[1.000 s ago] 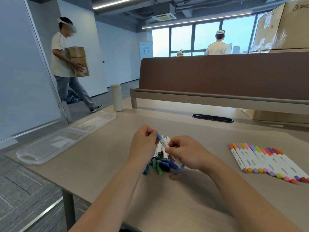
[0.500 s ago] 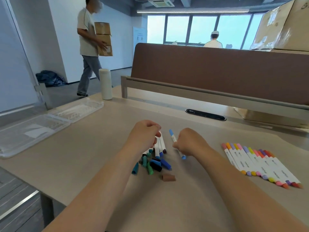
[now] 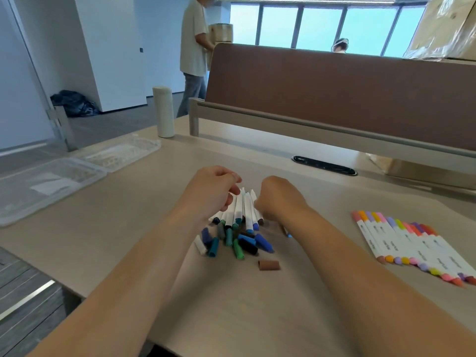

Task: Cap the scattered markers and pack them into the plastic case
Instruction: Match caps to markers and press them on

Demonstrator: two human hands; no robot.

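Down onto the table (image 3: pixel 257 318) has come the right hand (image 3: pixel 279 199), so the blue marker (image 3: pixel 288 233) it raised half a second ago is now nearly hidden. The right fingers (image 3: pixel 260 206) are curled tight round that marker, and only its blue end pokes out below the wrist, pointing toward the person. The left hand (image 3: pixel 213 191) stays over the heap, its fingers (image 3: pixel 230 195) curled against the white barrels; whether they grip one I cannot tell.

Between the hands lie the uncapped markers (image 3: pixel 242 207), bunched side by side, long axes running away from the person, coloured ends nearest. Just in front of them the loose caps (image 3: pixel 239 244) lie jumbled at all angles, and a brown cap (image 3: pixel 268 265) lies apart, crosswise.

Well to the right, the capped markers (image 3: pixel 412 243) lie in a neat slanted row, near the table's right side.

At the left edge the clear plastic case (image 3: pixel 85 176) lies open, both halves flat, a white slip in the nearer one. Bare tabletop runs between case and heap. A pale bottle (image 3: pixel 163 112) stands at the far corner.
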